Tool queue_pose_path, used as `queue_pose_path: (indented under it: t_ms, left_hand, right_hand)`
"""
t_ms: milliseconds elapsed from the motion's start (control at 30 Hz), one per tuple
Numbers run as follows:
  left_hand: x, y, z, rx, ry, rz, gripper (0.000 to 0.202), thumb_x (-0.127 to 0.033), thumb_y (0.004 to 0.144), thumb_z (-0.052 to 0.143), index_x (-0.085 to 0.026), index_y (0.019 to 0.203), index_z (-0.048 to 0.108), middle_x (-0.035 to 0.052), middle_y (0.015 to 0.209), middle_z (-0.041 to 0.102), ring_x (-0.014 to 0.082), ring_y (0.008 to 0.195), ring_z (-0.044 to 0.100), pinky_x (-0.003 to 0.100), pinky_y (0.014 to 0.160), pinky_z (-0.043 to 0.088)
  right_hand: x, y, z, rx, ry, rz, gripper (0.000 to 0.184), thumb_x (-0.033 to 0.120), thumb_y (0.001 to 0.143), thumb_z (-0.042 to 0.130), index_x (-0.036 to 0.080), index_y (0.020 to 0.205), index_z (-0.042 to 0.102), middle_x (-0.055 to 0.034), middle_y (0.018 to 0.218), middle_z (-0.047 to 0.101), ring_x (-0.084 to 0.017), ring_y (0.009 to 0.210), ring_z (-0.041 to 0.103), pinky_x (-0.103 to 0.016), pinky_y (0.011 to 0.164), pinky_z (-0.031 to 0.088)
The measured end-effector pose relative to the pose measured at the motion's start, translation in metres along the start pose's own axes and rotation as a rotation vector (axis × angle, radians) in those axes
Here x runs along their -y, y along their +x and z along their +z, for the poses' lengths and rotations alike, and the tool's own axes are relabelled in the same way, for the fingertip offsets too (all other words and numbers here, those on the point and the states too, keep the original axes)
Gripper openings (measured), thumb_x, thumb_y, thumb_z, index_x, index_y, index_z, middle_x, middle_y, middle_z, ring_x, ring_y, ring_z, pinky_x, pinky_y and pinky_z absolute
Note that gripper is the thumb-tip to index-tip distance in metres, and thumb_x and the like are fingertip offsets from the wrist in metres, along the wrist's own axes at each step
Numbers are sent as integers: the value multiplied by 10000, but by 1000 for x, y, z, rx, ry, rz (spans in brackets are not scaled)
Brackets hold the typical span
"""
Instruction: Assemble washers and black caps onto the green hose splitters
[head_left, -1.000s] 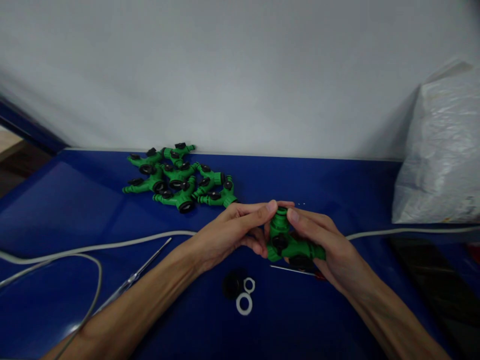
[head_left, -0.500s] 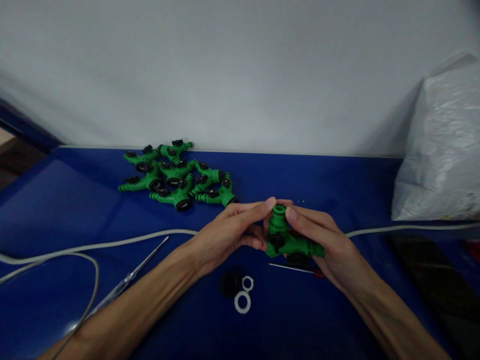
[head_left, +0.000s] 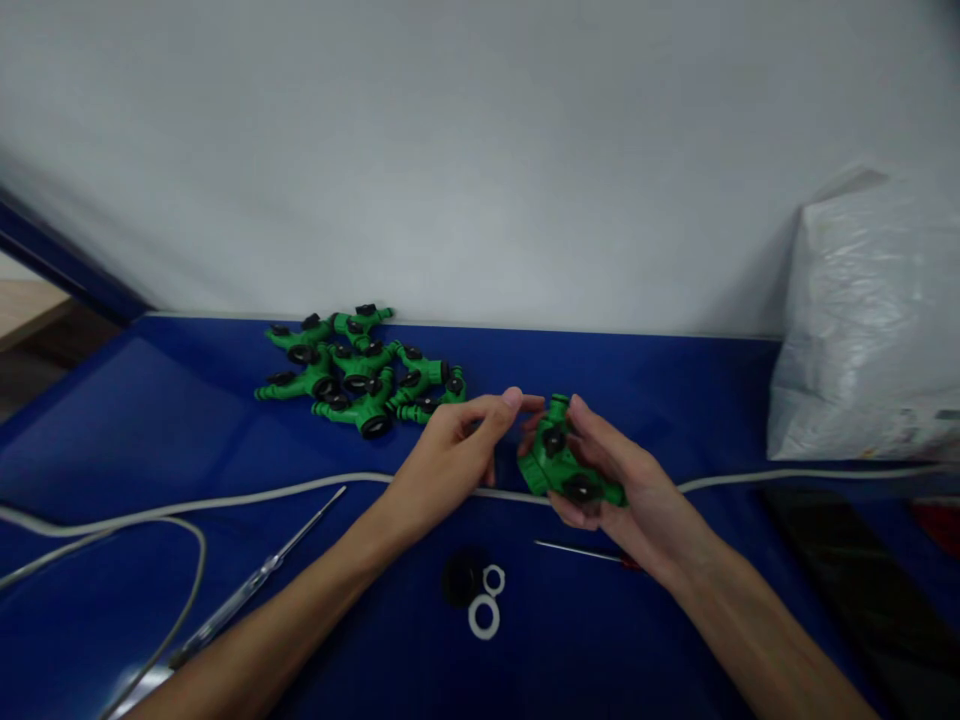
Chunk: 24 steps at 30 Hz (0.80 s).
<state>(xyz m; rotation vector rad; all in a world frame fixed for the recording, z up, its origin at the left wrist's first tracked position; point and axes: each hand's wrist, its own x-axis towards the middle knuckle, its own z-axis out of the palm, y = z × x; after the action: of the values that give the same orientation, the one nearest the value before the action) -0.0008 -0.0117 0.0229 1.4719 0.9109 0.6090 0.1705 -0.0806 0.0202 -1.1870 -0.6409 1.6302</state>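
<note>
My right hand is wrapped around a green plastic Y-shaped hose splitter with black valve knobs. One narrow ribbed outlet points up and away, the other to the right; the wide collar faces left. Just left of it is my left hand, apart from the splitter, with thumb and index finger stretched out and the other fingers loosely curled. Nothing shows in that hand. On the blue table below lie two white rings, a larger washer and a smaller one, beside a dark round part.
Several similar green splitters lie grouped at the back left. A clear-handled screwdriver and a red-handled one lie on the table. A pale cable crosses it. At right are a plastic bag and a dark flat object.
My left hand has come off the splitter and moved slightly left. My right hand has turned the splitter, so its wide collar and both knobs show. The view has shifted slightly.
</note>
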Motion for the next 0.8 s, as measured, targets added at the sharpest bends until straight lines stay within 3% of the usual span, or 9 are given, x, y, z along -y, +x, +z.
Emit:
queue_pose_path:
  t_ms: [67, 167, 300, 467, 533, 667, 800]
  left_hand:
    - [-1, 1, -5, -85, 72, 96, 596, -655, 992, 501, -157, 1168, 777, 24, 749, 676, 91, 547, 457, 237, 548, 376]
    - [1, 1, -7, 2, 52, 134, 566, -602, 945, 630, -181, 1313, 719, 67, 1050, 747, 120, 714, 589, 243, 669, 466]
    - [6, 3, -3, 185, -80, 114, 587, -510, 866, 770, -151, 1323, 687, 56, 930, 751, 169, 830, 672, 278, 808, 525]
    - [12, 11, -5, 139, -229, 95, 557, -509, 811, 821, -117, 1188, 699, 64, 955, 722, 159, 817, 680, 284, 807, 535]
    - [14, 12, -7, 107, -205, 120, 558, -505, 816, 817, -131, 1211, 690, 62, 977, 714, 160, 818, 676, 283, 799, 531]
    - [15, 8, -8, 9, 1, 298, 498, -482, 856, 786, -195, 1259, 725, 52, 1047, 689, 146, 851, 627, 249, 794, 498]
    - [14, 6, -7, 10, 143, 427, 463, -481, 960, 664, -200, 1324, 720, 65, 1093, 655, 156, 935, 610, 248, 849, 487]
  right_hand:
    - [0, 1, 0, -16, 32, -77, 439, 615, 854, 752, 215, 1032, 718, -40, 858, 752, -132, 509, 611, -243, 443, 430]
    - [-1, 1, 2, -44, 51, -206, 364, 533, 835, 819, 239, 1014, 700, -7, 821, 742, -175, 679, 703, -284, 633, 558]
    - [-4, 2, 1, -115, 37, -320, 312, 470, 822, 859, 269, 1001, 701, -11, 996, 759, -190, 906, 716, -288, 789, 581]
    - [-7, 3, -3, -70, -81, -396, 317, 453, 831, 854, 289, 1056, 701, -32, 1161, 740, -234, 1153, 673, -355, 974, 559]
    - [-7, 2, -3, -48, -107, -399, 335, 431, 828, 860, 294, 1086, 697, -31, 1173, 738, -240, 1156, 677, -390, 993, 562]
    - [-8, 0, -2, 11, -186, -360, 444, 335, 767, 916, 304, 1146, 686, -16, 1188, 748, -240, 1074, 717, -433, 959, 593]
    - [-8, 2, -1, 22, -152, -287, 273, 340, 790, 897, 270, 1007, 746, -16, 1077, 779, -245, 996, 741, -444, 928, 601]
